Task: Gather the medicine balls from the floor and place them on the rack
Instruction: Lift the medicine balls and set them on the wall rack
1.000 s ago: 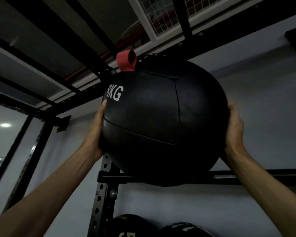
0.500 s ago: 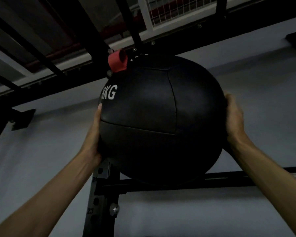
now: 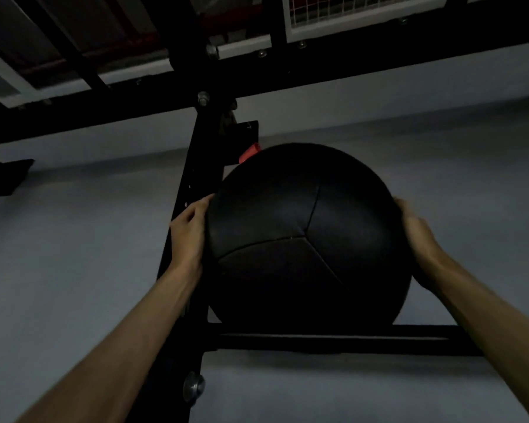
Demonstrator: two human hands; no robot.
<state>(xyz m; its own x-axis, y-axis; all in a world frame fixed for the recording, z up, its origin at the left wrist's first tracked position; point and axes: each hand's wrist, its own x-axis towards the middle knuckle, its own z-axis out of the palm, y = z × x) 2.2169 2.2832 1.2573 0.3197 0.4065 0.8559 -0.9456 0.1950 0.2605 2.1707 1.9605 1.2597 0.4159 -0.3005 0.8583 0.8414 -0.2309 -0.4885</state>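
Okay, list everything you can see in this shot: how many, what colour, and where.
medicine ball: one, black, centre, directly above the crossbar
tab: one, red, at the ball's top left
rack upright: one, black, left of the ball
rack crossbar: one, black, under the ball
overhead beam: one, black, across the top
mesh panel: one, white, top right
wall: one, grey, behind the rack
left hand: one, on the ball's left side
right hand: one, on the ball's right side
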